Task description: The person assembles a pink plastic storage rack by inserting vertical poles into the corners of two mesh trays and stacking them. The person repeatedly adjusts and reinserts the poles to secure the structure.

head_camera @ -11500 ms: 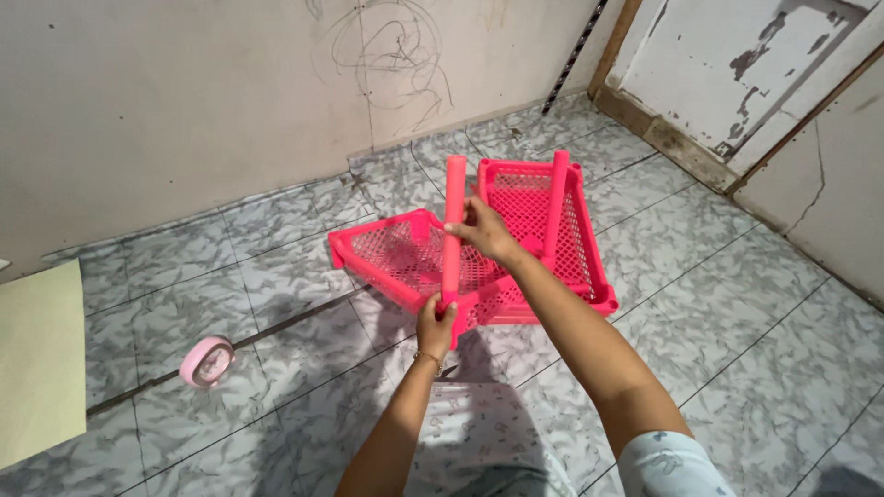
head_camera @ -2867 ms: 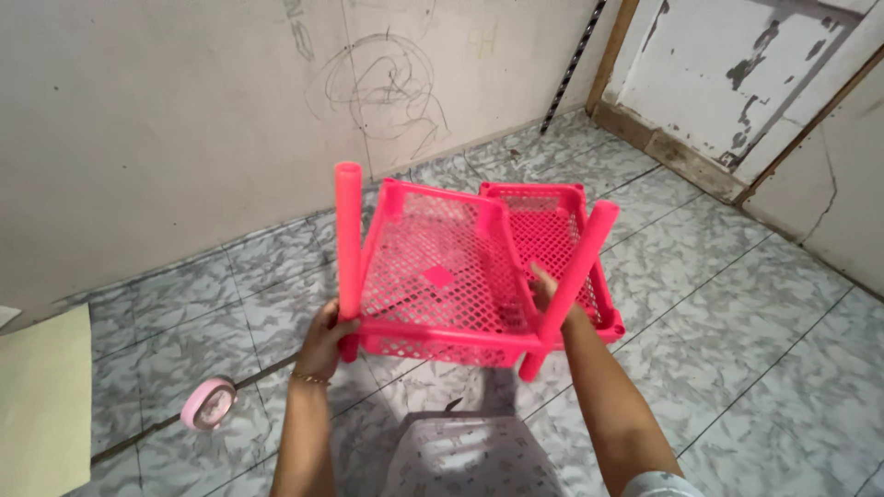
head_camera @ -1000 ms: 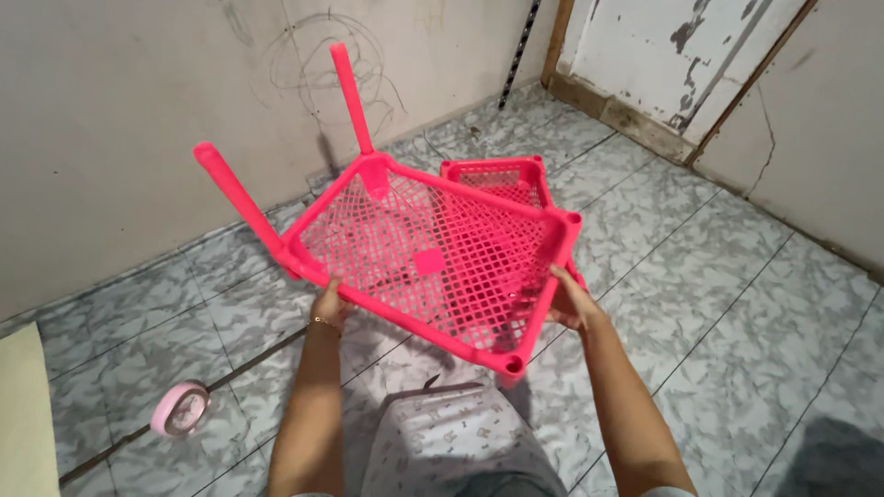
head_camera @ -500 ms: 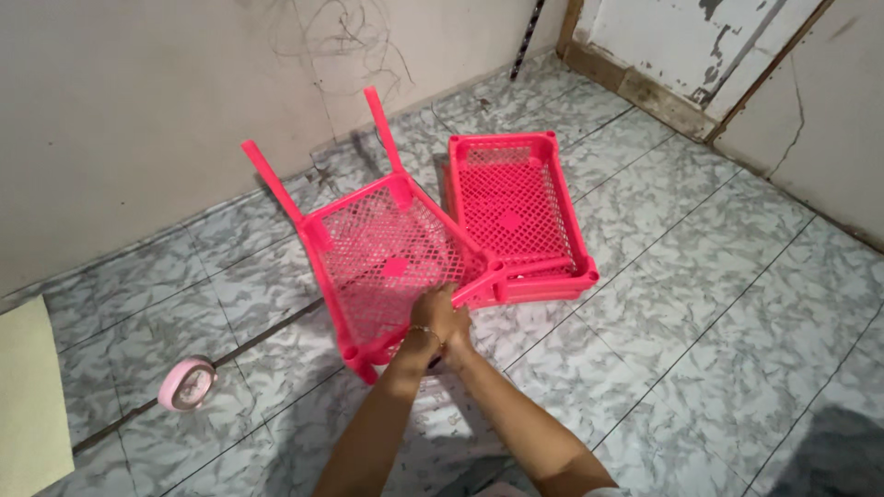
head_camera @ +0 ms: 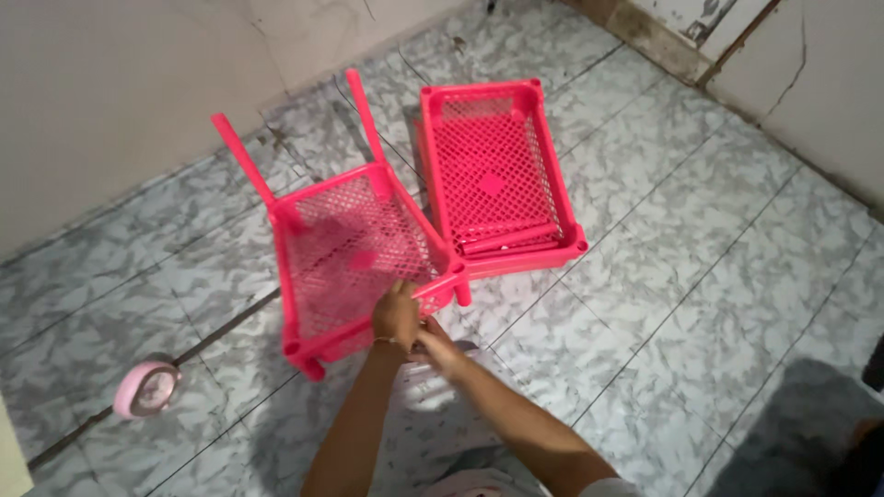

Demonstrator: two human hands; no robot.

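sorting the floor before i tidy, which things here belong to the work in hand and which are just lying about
In hand:
pink mesh tray with two legs
left hand and right hand, at its near edge
second pink tray, loose pink tubes inside

Lying about:
pink tape roll

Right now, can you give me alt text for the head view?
Both hands, left hand and right hand, meet at the near edge of a pink mesh tray with two tubes standing up from its far corners. A second pink tray lies beside it on the tiled floor; a pink tape roll lies left.
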